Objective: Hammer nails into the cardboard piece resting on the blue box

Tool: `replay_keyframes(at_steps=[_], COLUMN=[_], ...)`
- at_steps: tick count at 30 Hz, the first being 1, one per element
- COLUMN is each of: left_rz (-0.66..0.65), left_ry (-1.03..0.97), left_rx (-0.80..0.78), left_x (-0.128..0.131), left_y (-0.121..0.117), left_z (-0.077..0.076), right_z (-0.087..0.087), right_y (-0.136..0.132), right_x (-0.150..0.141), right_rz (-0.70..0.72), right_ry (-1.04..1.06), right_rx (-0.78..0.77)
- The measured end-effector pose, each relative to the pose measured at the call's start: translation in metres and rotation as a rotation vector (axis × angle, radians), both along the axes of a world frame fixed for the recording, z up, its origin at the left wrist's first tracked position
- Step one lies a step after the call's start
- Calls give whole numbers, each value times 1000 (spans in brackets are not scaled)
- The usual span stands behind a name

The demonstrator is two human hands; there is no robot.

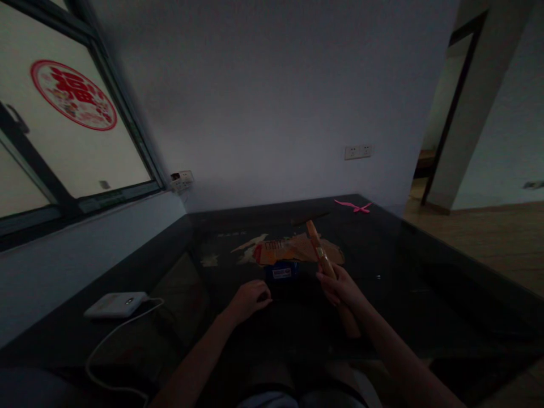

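One blue container point(282, 271), contents hidden

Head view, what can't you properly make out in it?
All in the head view:
Wooden-handled tool: part of its handle is hidden by the right hand's grip; its dark top end blends into the dark table.
Left hand's grip: its back and curled fingers hide the palm, so anything small inside can't be seen.
Blue container: label print too small.
White cable: cut off by the bottom edge.
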State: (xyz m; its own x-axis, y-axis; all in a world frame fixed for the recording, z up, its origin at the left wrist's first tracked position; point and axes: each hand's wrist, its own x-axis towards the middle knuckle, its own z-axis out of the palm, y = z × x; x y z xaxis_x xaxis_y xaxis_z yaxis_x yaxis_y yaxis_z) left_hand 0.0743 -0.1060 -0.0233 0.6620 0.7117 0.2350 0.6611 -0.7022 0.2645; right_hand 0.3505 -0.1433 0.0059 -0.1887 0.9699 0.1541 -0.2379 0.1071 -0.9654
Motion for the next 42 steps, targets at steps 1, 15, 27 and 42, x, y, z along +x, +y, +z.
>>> replay_keyframes(at_steps=[1,15,27,42], left_rz=[-10,-73,74,-12], left_ry=[12,1,-6,-448], left_rx=[21,-3,-28,-44], left_x=[0,-7,-8,-2], left_y=[0,-2,1,-6], left_z=[0,4,1,10], right_z=[0,-4,-2,-3], right_y=[0,6,5,4], right_x=[0,4,2,1], right_rz=[-2,-22,-31,-10], right_ry=[4,75,57,38], right_rx=[-5,-18,-41,-49])
